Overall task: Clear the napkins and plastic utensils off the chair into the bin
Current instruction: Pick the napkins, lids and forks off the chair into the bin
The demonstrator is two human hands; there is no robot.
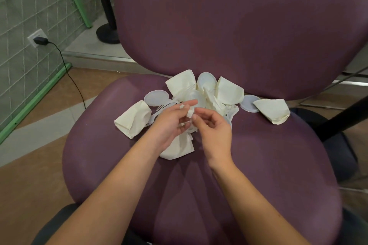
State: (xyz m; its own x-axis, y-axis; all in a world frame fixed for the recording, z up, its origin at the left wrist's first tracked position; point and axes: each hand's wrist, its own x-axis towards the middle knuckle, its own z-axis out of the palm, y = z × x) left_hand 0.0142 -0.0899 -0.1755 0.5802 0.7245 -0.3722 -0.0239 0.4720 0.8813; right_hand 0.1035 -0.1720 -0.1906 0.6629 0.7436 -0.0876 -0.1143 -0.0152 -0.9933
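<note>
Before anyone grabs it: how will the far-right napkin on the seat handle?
The far-right napkin is probably floppy and light: it lies creased and puffed. It will likely crumple under a pinch. It sits apart from the pile, beside a round lid, so it should lift alone.

Dim, warm indoor light, even and soft; no hard shadows. Faint sheen on chair (258, 26) backrest, upper right, and on seat front. Napkins (229, 90) and lids brightest area, slightly washed out, detail lost in white. Hands (191, 123) a little soft, fingertips smeared by motion. Wide-angle bend strong at edges: wall grid (23, 16) at left curves. Right edge dark, blurred. Fine noise in shadows.
</note>
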